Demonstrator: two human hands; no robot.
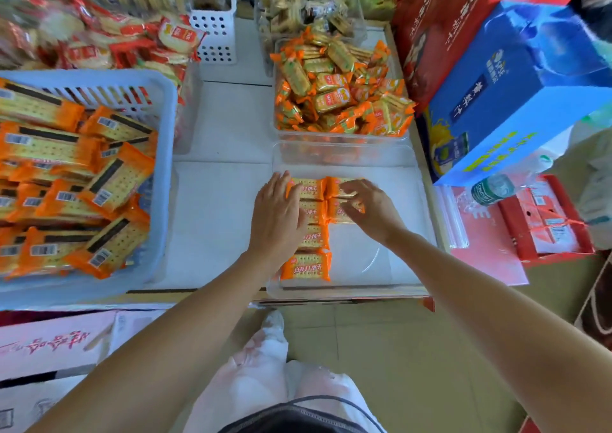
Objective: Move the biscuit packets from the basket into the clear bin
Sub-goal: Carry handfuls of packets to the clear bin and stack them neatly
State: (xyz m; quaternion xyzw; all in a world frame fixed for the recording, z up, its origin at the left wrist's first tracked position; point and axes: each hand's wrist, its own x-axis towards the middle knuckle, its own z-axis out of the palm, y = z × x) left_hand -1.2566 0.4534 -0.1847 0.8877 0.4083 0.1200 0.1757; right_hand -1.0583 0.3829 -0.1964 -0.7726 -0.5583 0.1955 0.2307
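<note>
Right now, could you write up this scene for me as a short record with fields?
basket: blue, at left, heaped with biscuit packets
clear bin: holds a few packets laid in two columns
left hand: lies flat on the left column
right hand: fingers curled round a packet in the right column
left to move: most of them

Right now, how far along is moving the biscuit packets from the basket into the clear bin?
Early. Done: a few packets lie flat in the clear bin. In hand: left hand rests on them, right hand grips another packet there. Left: the basket is heaped with packets; much of the bin's floor is bare.
</note>
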